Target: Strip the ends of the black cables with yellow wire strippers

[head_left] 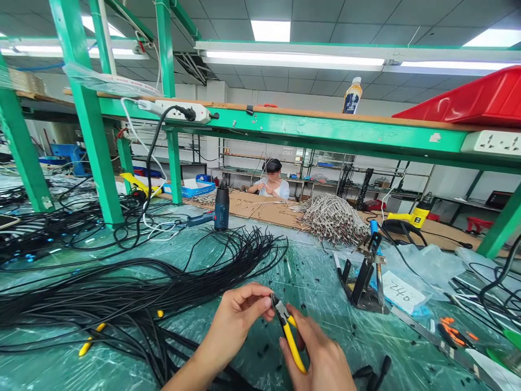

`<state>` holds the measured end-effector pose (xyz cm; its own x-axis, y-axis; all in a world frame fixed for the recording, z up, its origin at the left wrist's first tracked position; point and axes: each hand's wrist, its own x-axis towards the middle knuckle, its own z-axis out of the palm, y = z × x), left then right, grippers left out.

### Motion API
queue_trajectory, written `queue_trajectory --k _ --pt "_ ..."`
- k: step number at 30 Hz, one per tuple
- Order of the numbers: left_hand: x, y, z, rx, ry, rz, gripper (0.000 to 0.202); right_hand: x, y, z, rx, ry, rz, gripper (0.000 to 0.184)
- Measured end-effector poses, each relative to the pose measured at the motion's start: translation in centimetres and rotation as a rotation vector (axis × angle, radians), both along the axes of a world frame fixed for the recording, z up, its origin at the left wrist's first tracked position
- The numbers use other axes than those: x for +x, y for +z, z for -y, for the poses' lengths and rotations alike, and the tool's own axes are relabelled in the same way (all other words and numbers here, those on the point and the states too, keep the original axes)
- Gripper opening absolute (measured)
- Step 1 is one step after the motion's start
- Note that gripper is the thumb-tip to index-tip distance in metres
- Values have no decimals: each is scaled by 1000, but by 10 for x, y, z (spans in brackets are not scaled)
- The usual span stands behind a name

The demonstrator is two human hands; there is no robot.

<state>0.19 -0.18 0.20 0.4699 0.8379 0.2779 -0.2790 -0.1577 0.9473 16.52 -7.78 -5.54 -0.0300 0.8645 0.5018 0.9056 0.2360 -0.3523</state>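
Note:
My right hand is wrapped round diagonal cutters with yellow handles, their jaws pointing up and left. My left hand is closed in a pinch, thumb against forefinger, right at the cutter jaws. Whatever small dark piece lies between those fingertips is hidden by the fingers and the jaws. A thick bundle of long black cables spreads over the table to the left, some strands passing near my left forearm. Short black pieces lie close to my right hand.
Behind the bundle stands a dark hot-air gun. A soldering stand sits to the right beside a paper marked 240. Farther back are a heap of white cables, a green shelf frame and a seated person.

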Motion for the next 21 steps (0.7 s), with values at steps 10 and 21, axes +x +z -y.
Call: queue_trajectory --k 10,21 --pt "2 3 7 -292 -201 203 11 -23 6 -4 -151 131 -1008 40" --pt "10 -3 12 -407 -269 219 24 -17 15 -6 -2 -2 -1319 51"
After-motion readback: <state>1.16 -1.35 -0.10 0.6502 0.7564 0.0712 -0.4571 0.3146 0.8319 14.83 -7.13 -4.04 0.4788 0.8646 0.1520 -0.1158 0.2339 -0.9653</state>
